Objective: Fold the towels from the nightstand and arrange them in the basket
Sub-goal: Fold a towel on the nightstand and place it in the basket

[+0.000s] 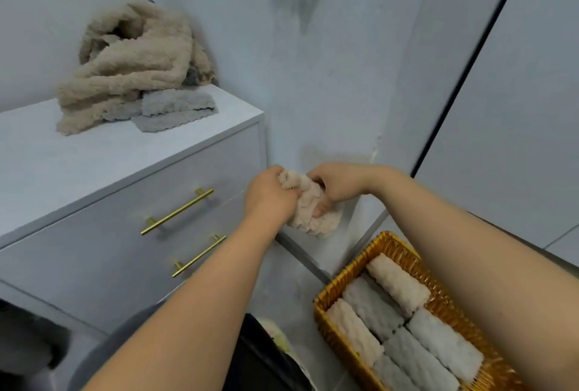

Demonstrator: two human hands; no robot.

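Hands meet at the centre of view: the left hand (269, 195) and the right hand (336, 185) both curl their fingers round a small pinkish towel (308, 202), bunched between them in the air. At ten o'clock a loose pile of beige and grey towels (131, 68) lies on the white nightstand (78, 165), near its back corner. At five o'clock the wicker basket (347, 270) holds rolled pink and grey towels (398, 282), packed side by side in rows.
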